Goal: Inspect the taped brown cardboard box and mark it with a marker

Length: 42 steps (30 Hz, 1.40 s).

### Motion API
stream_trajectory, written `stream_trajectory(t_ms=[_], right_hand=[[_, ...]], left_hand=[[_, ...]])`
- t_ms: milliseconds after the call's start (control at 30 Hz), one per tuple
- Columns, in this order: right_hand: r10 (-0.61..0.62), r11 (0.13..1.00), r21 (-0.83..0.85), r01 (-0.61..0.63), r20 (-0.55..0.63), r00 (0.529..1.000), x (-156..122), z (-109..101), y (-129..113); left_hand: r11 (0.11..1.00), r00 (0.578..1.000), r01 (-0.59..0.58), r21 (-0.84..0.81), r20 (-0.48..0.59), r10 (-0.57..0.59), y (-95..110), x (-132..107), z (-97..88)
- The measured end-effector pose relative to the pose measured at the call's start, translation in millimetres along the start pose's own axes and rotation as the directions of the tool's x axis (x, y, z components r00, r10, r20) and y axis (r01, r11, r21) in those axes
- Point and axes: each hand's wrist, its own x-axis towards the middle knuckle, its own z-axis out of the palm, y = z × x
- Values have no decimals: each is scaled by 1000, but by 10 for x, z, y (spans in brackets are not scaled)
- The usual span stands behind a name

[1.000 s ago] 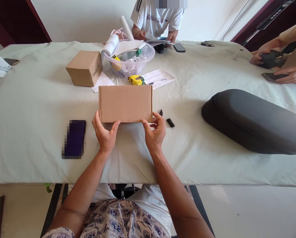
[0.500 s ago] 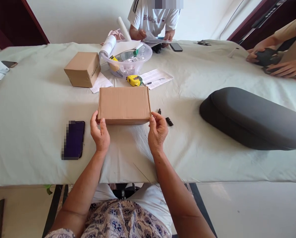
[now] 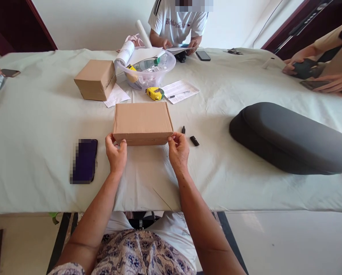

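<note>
Left hand (image 3: 116, 152), right hand (image 3: 178, 149) on near corners of box (image 3: 142, 119)

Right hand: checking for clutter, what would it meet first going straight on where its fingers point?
The cardboard box: the right hand touches its near right corner. The small black pieces lie further right, probably outside that line.

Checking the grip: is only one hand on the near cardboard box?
No, the left hand and right hand each grip a near corner of the cardboard box.
</note>
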Motion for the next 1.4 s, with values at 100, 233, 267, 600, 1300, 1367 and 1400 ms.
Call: stream_trajectory(t_ms=[100, 233, 267, 600, 1300, 1367, 1400], right_hand=[[-20, 996, -82, 20, 7, 1000, -1, -2, 9], [-23, 988, -152, 33, 66, 998, 6, -30, 21], [-11, 985, -168, 26, 87, 996, 10, -37, 29], [67, 896, -444, 16, 172, 983, 6, -52, 80], [-247, 954, -194, 229, -70, 967, -25, -32, -45], [-260, 944, -232, 237, -74, 963, -68, 11, -28], [-263, 939, -250, 238, -69, 962, -92, 38, -17]], left_hand=[[992, 999, -15, 126, 43, 10, -47, 35, -8], [944, 998, -52, 326, 48, 38, -25, 58, -25], [928, 998, -54, 368, 53, 37, -11, 58, -26], [837, 992, -110, 536, 115, 57, -49, 66, -23], [943, 957, -271, 195, -48, 285, 32, -28, -14], [936, 951, -290, 198, -48, 304, 25, -75, 21], [935, 949, -296, 197, -48, 311, 21, -98, 40]])
